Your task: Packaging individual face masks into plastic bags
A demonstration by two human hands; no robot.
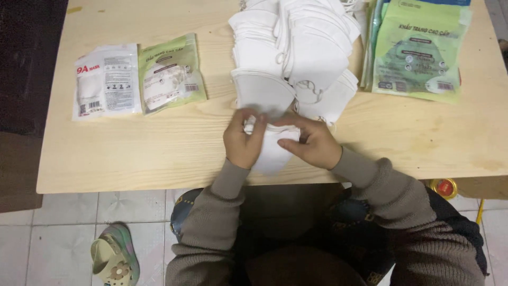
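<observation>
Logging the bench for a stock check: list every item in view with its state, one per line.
Folded white mask: held by both hands at the table's near edge.
Left hand: gripping the mask.
Right hand: gripping the mask.
Loose mask pile: unpacked, heaped.
White pouch: filled, flat.
Green pouch: filled, flat.
Green pouch stack: stacked flat.

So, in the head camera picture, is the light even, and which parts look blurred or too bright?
Head view: light is soft and fairly even on the wooden table, with only faint shadows; the left hand and right hand on the white mask are slightly motion-blurred; the pile of white masks is nearly washed out, with little detail; the far left edge is very dark.
</observation>
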